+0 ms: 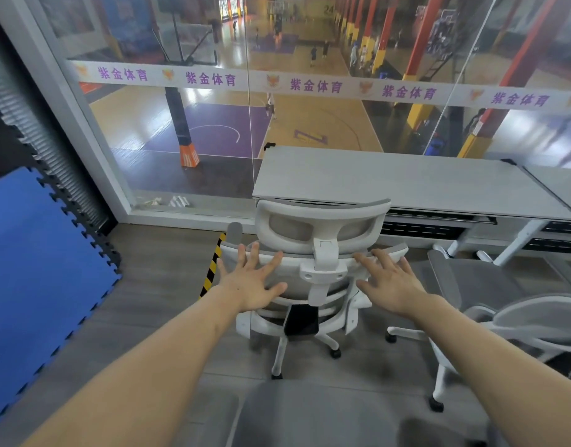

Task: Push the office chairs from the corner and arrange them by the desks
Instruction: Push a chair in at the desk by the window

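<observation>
A white office chair [322, 221] with a grey mesh back and a headrest stands in front of me, its back toward me, facing a grey desk [406, 185] along the glass wall. My left hand [253, 280] is spread flat, fingers apart, at the left side of the chair's backrest. My right hand [390, 280] is spread the same way at the right side. I cannot tell whether the palms touch the mesh. A second white and grey office chair [490, 285] stands to the right, partly cut off by the frame.
A glass wall [213, 124] runs behind the desk, overlooking a basketball hall. Blue and black foam mats [36, 269] cover the floor on the left. A yellow-black hazard strip [213, 269] lies left of the chair. A second desk [564, 185] adjoins on the right.
</observation>
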Demonstrator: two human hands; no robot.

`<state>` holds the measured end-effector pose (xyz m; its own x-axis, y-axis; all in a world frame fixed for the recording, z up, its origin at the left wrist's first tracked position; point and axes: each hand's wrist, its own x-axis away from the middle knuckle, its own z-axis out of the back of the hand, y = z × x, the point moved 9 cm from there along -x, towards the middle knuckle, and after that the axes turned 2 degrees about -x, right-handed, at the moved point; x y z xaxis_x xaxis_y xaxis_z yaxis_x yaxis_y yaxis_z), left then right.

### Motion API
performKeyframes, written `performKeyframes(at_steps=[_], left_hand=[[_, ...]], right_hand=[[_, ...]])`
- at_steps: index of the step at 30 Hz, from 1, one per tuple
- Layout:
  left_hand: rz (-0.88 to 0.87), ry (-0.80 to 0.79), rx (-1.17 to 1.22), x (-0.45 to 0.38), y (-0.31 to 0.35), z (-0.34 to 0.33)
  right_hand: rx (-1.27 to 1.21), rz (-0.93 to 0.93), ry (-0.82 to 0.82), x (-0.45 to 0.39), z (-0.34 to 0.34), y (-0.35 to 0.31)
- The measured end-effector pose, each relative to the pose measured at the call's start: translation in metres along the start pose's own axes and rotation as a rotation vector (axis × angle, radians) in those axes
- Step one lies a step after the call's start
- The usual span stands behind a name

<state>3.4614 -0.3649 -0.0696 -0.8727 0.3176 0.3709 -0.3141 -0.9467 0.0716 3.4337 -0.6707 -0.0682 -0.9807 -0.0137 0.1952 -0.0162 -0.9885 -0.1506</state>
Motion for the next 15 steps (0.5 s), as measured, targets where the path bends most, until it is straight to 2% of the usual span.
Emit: performKeyframes(at_steps=[7, 11, 15], left_hand=[[-0.009, 0.014, -0.112, 0.008, -0.021, 0.001], [-0.029, 0.008, -0.056, 0.01, -0.018, -0.004], [-0.027, 0.001, -0.028, 0.003, -0.023, -0.001]], right_hand=[[-0.024, -0.038, 0.025, 0.024, -0.005, -0.028], [-0.037, -0.054, 0.048, 0.036, -0.011, -0.027], [-0.018, -0.041, 0.005, 0.032, -0.015, -0.027]])
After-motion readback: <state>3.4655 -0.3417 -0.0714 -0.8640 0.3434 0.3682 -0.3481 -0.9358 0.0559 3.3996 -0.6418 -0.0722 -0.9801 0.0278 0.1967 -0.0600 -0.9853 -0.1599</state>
